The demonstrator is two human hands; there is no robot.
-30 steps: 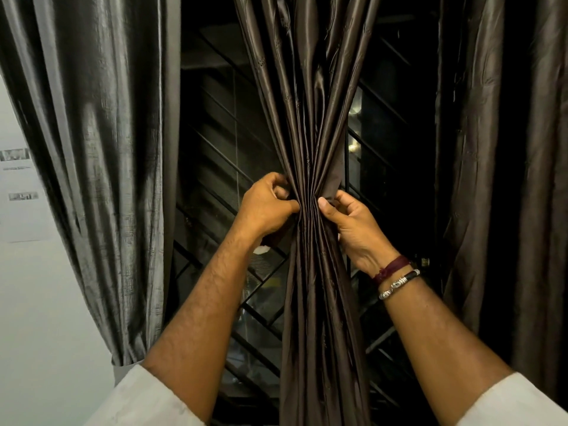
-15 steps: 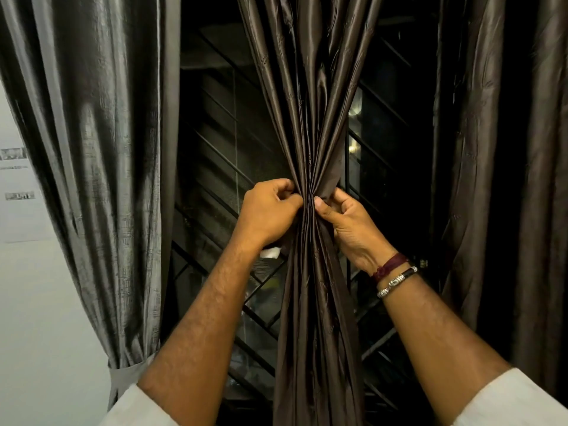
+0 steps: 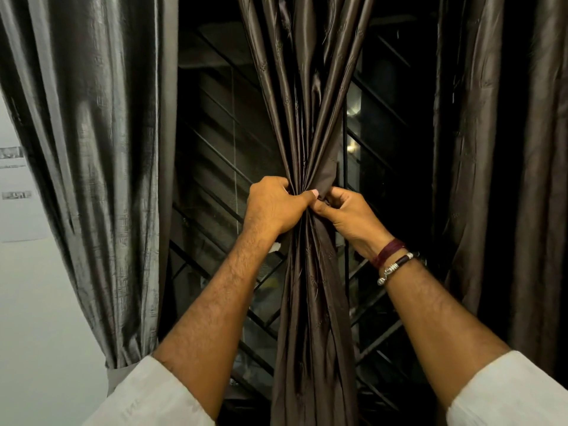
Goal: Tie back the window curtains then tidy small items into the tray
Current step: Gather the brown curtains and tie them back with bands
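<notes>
A dark brown satin curtain [image 3: 310, 87] hangs down the middle of the window, its folds gathered into a narrow waist. My left hand [image 3: 272, 204] grips that waist from the left, thumb laid across the front. From the right, my right hand [image 3: 347, 213] pinches the curtain's edge at the same height, its fingers curled into the fabric. The two hands touch each other at the gathered spot. No tie-back band shows on this curtain. No tray is in view.
A grey shiny curtain [image 3: 101, 149] hangs at the left, gathered low by a band [image 3: 115, 372]. Another dark curtain [image 3: 504, 149] hangs at the right. Behind them is a dark window with a diagonal metal grille [image 3: 215, 186]. A pale wall [image 3: 33, 302] with paper notices lies far left.
Both hands have closed in toward each other and squeezed the middle curtain tighter. The left thumb now lies across the front of the gather, and the right hand has taken the curtain's right edge.
</notes>
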